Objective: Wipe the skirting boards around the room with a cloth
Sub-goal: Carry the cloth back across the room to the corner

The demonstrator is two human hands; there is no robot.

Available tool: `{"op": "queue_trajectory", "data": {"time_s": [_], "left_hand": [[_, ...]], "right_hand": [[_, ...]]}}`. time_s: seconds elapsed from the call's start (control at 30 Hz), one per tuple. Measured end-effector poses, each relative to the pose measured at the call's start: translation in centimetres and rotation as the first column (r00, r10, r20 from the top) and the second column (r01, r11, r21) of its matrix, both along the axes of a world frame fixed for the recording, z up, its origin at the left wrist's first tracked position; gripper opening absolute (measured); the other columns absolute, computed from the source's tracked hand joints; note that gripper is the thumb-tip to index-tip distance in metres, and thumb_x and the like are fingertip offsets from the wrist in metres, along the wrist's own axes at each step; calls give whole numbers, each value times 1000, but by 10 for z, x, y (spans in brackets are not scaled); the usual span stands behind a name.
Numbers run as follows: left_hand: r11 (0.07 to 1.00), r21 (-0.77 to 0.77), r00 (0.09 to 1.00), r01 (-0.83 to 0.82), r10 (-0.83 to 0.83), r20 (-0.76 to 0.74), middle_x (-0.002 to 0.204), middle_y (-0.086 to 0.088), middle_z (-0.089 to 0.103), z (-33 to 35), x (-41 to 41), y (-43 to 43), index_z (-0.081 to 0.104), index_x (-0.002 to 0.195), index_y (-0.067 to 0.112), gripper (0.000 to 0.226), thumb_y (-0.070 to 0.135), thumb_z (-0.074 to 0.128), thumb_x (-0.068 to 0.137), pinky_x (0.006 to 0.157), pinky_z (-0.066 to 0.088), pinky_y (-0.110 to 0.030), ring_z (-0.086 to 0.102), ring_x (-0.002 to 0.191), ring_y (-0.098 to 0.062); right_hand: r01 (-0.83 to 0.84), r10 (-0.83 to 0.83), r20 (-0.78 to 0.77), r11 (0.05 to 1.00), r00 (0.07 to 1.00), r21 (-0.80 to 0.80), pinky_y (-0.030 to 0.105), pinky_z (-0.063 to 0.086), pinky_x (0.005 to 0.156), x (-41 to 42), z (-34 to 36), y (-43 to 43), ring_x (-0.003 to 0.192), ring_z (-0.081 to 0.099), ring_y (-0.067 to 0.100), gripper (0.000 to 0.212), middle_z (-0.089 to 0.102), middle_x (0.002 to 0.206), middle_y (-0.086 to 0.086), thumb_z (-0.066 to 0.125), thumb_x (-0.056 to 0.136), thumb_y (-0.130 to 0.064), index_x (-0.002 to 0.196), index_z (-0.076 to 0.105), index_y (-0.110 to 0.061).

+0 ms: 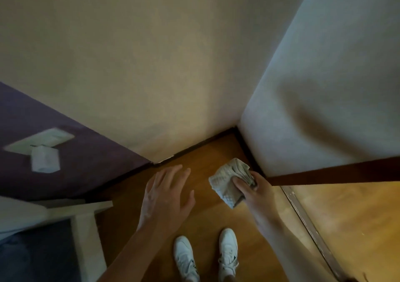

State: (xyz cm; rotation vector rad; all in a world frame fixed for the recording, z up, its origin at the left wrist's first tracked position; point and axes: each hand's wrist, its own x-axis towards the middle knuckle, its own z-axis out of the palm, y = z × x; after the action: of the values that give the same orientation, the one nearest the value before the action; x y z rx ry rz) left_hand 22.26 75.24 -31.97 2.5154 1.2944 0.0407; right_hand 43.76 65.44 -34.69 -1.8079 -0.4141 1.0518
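Observation:
A dark brown skirting board runs along the foot of the beige wall into a corner, then turns down the right wall and on past an outer corner as a wider strip. My right hand grips a crumpled pale waffle-weave cloth, held just beside the skirting near the outer corner. My left hand hovers over the wooden floor with fingers spread, holding nothing.
A purple wall on the left carries a white socket plate with a white plug-in box. A white furniture edge stands at lower left. A metal threshold strip crosses the floor at right. My white shoes stand below.

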Motion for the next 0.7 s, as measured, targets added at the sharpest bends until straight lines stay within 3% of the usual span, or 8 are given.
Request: {"op": "queue_trajectory", "data": {"time_s": [0.27,0.4,0.47,0.57,0.7], "left_hand": [[976,-172,977,133,-100,189,142,9,49,-221,50,12,53,143,24,52,44,51,95,102,48,-36,46,130,-11],[973,-161,954,166,-118,276,137,11,49,-335,72,26,54,141,23,50,35,62,93,104,40,-22,46,126,-8],[963,-124,941,241,-200,274,133,8,52,-385,80,35,59,136,19,48,37,61,91,103,37,-18,48,123,-9],[924,-90,901,373,-337,274,129,1,55,-456,92,51,63,130,11,45,34,64,91,99,48,-28,53,118,-15],[861,-81,856,502,-481,193,137,1,48,-527,105,76,57,138,17,54,40,69,91,102,46,-32,47,124,-17]], "right_hand": [[-79,79,-9,994,997,-69,53,57,78,16,-233,10,87,71,16,17,74,91,-3,76,84,-35,97,72,-25],[-31,26,-131,999,991,-34,56,57,78,29,-353,24,86,73,26,29,75,92,6,80,75,-38,96,73,-20],[18,-20,-207,1000,978,-11,52,60,72,36,-403,33,85,73,30,39,75,94,11,82,69,-41,98,72,-16],[14,-5,-305,1000,952,28,37,59,67,48,-468,47,85,73,31,36,75,96,12,82,74,-34,102,71,-14],[3,26,-389,997,921,73,37,56,74,61,-537,63,95,71,32,40,73,105,14,78,81,-29,115,66,-10]]}}
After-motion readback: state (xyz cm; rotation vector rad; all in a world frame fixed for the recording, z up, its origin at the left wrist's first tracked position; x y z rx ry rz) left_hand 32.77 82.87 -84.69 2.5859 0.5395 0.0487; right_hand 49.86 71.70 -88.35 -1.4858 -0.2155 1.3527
